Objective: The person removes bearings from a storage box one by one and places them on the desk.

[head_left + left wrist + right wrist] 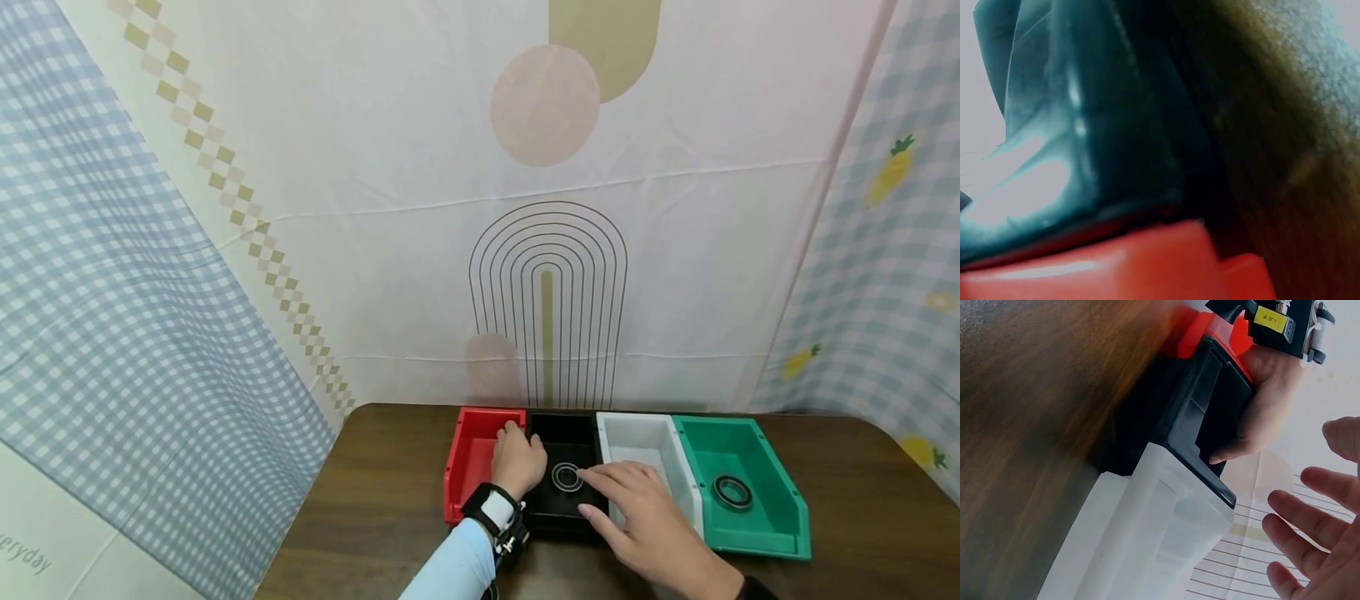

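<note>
Ring [567,477] lies in the black bin [561,432], round, no long axis, just left of my right hand [647,518], the nearer, its fingers [1307,516] wide and empty; whether my left hand [517,462], at the red bin [471,457], grips anything I cannot tell

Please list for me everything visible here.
Red bin: 1, red, leftmost
Black bin: 1, black, beside red
White bin: 1, white, beside black
Green bin: 1, green, rightmost
Rings: 2, dark, black bin, green bin
Table: 1, brown, under bins
Backdrop: 1, pale, behind table
Checked cloths: 2, blue, both sides
Wrist device: 1, black, left wrist
Sleeve: 1, light blue, left forearm
Cuff: 1, black, right wrist
Left hand: 1, over red and black bins
Right hand: 1, over black and white bins
</note>
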`<state>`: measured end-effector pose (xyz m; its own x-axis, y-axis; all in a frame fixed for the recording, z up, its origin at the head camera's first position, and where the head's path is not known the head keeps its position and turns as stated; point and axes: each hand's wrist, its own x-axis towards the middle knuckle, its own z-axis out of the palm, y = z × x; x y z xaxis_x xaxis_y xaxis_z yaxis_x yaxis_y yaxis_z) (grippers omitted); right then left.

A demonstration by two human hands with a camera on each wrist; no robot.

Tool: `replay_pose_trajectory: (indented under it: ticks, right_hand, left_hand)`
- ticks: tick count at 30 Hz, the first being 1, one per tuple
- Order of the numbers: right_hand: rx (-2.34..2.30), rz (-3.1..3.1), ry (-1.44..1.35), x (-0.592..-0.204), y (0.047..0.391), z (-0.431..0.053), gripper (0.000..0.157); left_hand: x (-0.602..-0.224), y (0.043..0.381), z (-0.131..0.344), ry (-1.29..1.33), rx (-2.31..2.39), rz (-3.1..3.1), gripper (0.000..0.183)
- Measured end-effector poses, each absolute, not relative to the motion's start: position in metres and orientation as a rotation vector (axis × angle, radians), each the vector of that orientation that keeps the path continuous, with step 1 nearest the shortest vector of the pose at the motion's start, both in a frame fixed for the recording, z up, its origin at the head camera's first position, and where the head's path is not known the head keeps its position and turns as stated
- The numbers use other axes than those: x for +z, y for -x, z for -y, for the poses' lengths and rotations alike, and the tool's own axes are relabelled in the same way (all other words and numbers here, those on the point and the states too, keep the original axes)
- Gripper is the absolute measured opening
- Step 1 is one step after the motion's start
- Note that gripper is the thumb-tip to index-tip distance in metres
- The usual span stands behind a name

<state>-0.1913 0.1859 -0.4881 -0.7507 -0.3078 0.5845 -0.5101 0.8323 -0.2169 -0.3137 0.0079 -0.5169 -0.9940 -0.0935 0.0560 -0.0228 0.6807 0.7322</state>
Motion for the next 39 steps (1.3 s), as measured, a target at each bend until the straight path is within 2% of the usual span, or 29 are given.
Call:
replay_pose_trajectory:
  ticks: [10,17,23,26,32,34,36,39]
  right_hand:
    - [0.442,2.563,-0.650,-0.485,0.202,-0.181,0.034]
    - [0.443,2.632,-0.804,-0.491,0.226,-0.176,0.027]
    - [0.433,2.692,-0.853,-0.501,0.246,-0.171,0.025]
    - [0.433,2.745,-0.825,-0.504,0.253,-0.167,0.031]
    - [0.345,2.855,-0.729,-0.506,0.263,-0.156,0.056]
    - [0.245,2.859,-0.709,-0.508,0.266,-0.152,0.058]
    - [0.136,2.847,-0.696,-0.509,0.268,-0.148,0.054]
    - [-0.009,2.807,-0.696,-0.512,0.269,-0.143,0.038]
  left_hand:
    - [-0.515,0.315,-0.006,-0.048,-1.220,2.802,0.047]
    - [-0.512,0.312,-0.005,-0.046,-1.221,2.806,0.051]
    - [-0.515,0.312,-0.005,-0.025,-1.218,2.807,0.046]
    - [-0.516,0.312,-0.005,-0.024,-1.236,2.807,0.046]
    - [-0.516,0.312,-0.005,-0.039,-1.269,2.813,0.051]
    - [-0.516,0.313,-0.004,-0.040,-1.279,2.812,0.051]
    - [-0.516,0.313,-0.003,-0.039,-1.286,2.807,0.050]
    - [-0.515,0.312,-0.001,-0.046,-1.292,2.796,0.048]
